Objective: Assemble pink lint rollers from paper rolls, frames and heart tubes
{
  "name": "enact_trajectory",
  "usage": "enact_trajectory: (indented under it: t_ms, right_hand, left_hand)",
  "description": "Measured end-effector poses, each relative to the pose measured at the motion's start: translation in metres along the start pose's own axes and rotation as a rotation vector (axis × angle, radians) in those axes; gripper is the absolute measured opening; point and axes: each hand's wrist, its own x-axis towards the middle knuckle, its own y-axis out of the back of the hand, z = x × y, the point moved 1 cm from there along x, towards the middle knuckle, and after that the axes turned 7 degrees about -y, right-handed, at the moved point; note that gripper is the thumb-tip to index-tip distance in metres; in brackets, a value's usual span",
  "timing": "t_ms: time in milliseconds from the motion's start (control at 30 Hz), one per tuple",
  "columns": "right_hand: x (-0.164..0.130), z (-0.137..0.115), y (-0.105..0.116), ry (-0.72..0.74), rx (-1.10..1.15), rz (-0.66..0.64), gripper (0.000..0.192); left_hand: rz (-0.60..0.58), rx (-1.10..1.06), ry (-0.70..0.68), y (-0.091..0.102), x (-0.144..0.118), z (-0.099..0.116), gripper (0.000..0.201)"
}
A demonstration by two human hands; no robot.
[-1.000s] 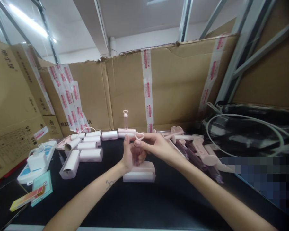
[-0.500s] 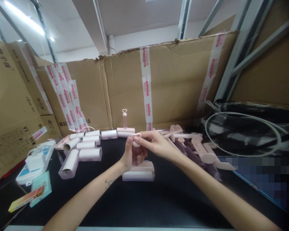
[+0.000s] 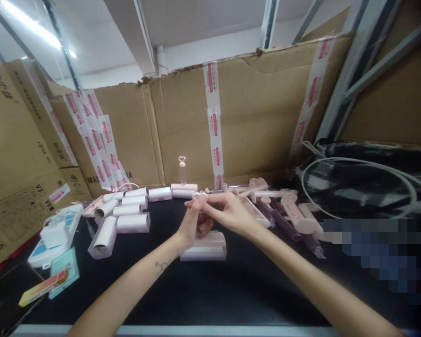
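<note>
A pale pink lint roller [image 3: 206, 252] stands upright on the black table, its roll lying lengthwise at the bottom and its handle pointing up. My left hand [image 3: 189, 227] is wrapped round the handle, which its fingers mostly hide. At the top, a heart-shaped loop [image 3: 199, 195] shows between the thumb and fingers of my right hand [image 3: 231, 213], which are closed on it. Behind stands a similar lint roller [image 3: 183, 188] with a clear handle and a heart loop.
Several white paper rolls [image 3: 133, 223] in clear covers lie to the left. Pink roller parts [image 3: 294, 213] are heaped at right. A white power strip [image 3: 38, 252], a teal packet [image 3: 70, 271] and a yellow-orange box [image 3: 38, 289] lie far left. Cardboard [image 3: 178, 126] walls the back.
My left thumb has come up against the heart loop, and my right fingers have shifted around the top of the handle. The view has tilted slightly.
</note>
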Motion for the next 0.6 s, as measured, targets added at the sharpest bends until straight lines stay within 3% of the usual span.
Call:
enact_trajectory:
  t_ms: [200, 433, 500, 600]
  right_hand:
    - [-0.005, -0.005, -0.004, -0.108, 0.163, -0.104, 0.037]
    - [-0.002, 0.0, -0.011, -0.117, 0.216, -0.073, 0.043]
    - [-0.004, 0.004, -0.012, -0.1, 0.169, -0.034, 0.047]
    - [-0.009, 0.007, -0.004, -0.037, 0.121, -0.023, 0.056]
  left_hand:
    - [0.019, -0.038, -0.046, 0.002, 0.0, -0.005, 0.053]
    - [0.002, -0.101, -0.124, 0.006, 0.006, -0.015, 0.055]
    - [-0.05, -0.084, -0.115, 0.011, 0.007, -0.016, 0.056]
    - [-0.23, -0.042, -0.077, 0.017, 0.008, -0.013, 0.07]
